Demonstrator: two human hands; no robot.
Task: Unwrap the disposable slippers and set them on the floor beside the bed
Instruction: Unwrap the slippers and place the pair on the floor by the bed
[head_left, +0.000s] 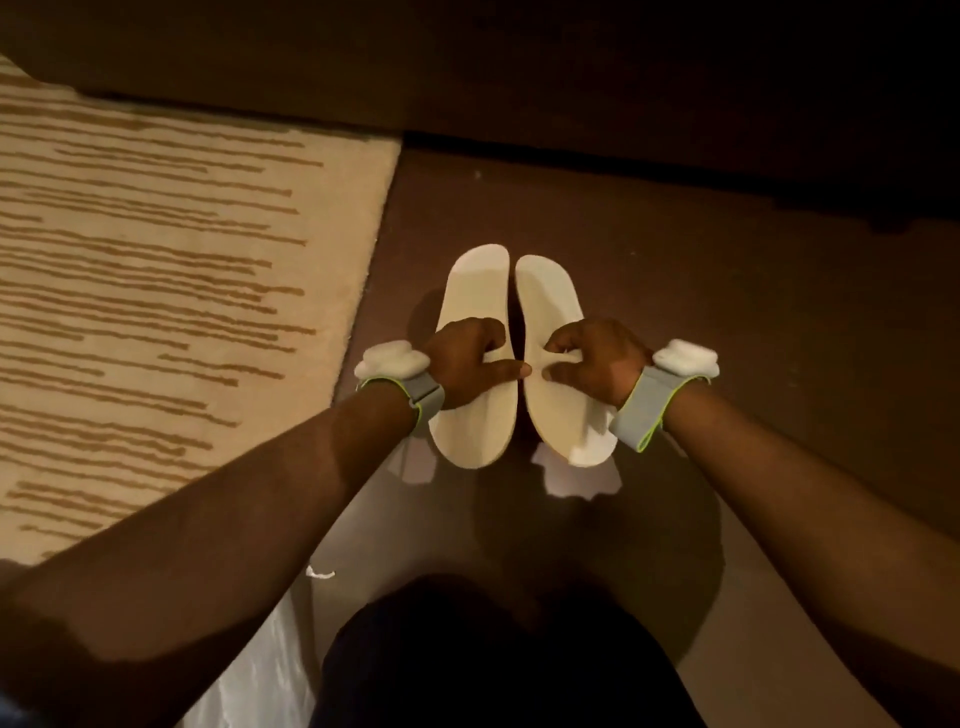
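Two white disposable slippers lie side by side, almost touching, over the dark floor in the middle of the head view. My left hand (467, 358) is closed on the strap of the left slipper (475, 291). My right hand (592, 358) pinches the strap of the right slipper (550, 296). Both hands cover the slippers' middles. I cannot tell whether the soles rest on the floor or hover just above it. Each wrist wears a grey band with a white pad.
A cream rug (171, 291) with brown streaks covers the floor at left. A dark bed base or furniture edge (623, 93) runs along the top. Clear plastic wrapping (260, 670) lies by my left forearm at the bottom, and my dark-clothed knee (498, 654) fills the bottom centre.
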